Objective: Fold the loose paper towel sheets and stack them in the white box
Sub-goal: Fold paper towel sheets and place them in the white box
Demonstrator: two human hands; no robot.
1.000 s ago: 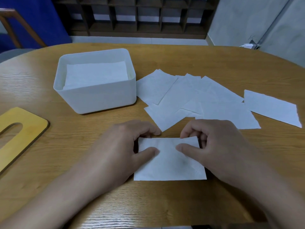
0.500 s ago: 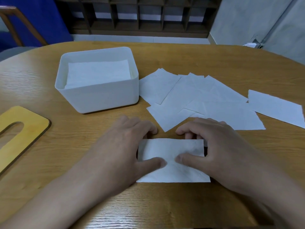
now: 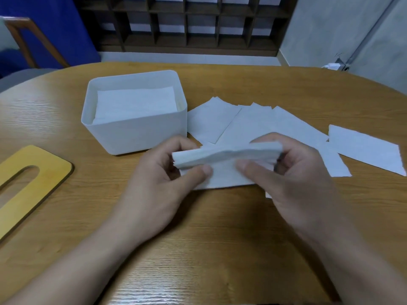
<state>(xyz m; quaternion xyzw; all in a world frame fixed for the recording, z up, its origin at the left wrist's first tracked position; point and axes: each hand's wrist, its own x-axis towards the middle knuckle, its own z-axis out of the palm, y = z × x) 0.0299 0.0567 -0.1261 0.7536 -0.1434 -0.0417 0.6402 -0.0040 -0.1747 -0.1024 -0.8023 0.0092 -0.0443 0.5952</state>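
Folded white paper towel sheet (image 3: 226, 156), raised off the oval wooden table (image 3: 220, 238), pinched at its ends by left hand (image 3: 163, 183) and right hand (image 3: 295, 172). White plastic box (image 3: 134, 128) holding stacked sheets at ten o'clock; loose white sheets (image 3: 253, 126) at one o'clock; yellow wooden slotted lid (image 3: 26, 186) at nine.

White sheets (image 3: 255, 128) lie on a tan, wood-grained worktop (image 3: 220, 249) beside a white box (image 3: 136, 137). A yellow board (image 3: 33, 186) has dark edging. Behind, a dark brown shelf (image 3: 187, 20) and blue wall (image 3: 55, 25).
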